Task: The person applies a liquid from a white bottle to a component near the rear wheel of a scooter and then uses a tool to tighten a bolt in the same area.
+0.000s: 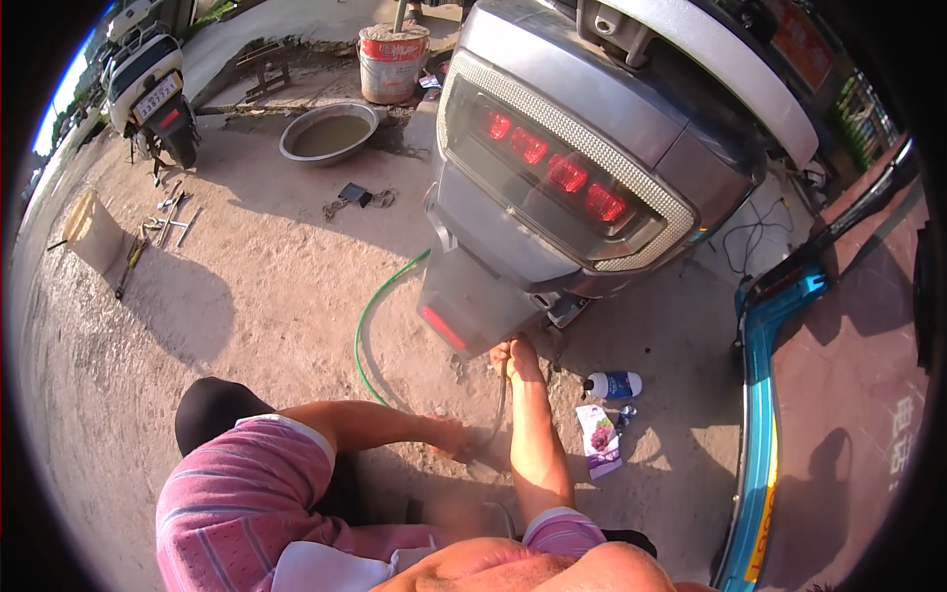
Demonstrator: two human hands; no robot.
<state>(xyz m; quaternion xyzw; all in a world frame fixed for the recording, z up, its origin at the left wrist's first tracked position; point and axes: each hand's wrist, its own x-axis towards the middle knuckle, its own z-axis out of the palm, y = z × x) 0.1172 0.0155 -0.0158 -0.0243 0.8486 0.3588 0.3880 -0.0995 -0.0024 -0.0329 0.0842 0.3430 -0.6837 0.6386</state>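
Observation:
Below the rear mudguard of a grey scooter, my right hand is closed around the upper end of a thin dark tube. The tube curves down toward my left hand, which is smeared by motion, so its fingers do not show clearly. Something pale and blurred lies just beside that hand. A green hose runs from behind the mudguard to under my left forearm. Right of my right forearm, a blue-and-white bottle lies on its side near a white packet with a purple grape picture.
Hand tools lie left beside a pale bucket. A metal basin of murky water and a red-and-white bucket stand farther back. A small black box with wires lies nearer. A blue frame borders the right side.

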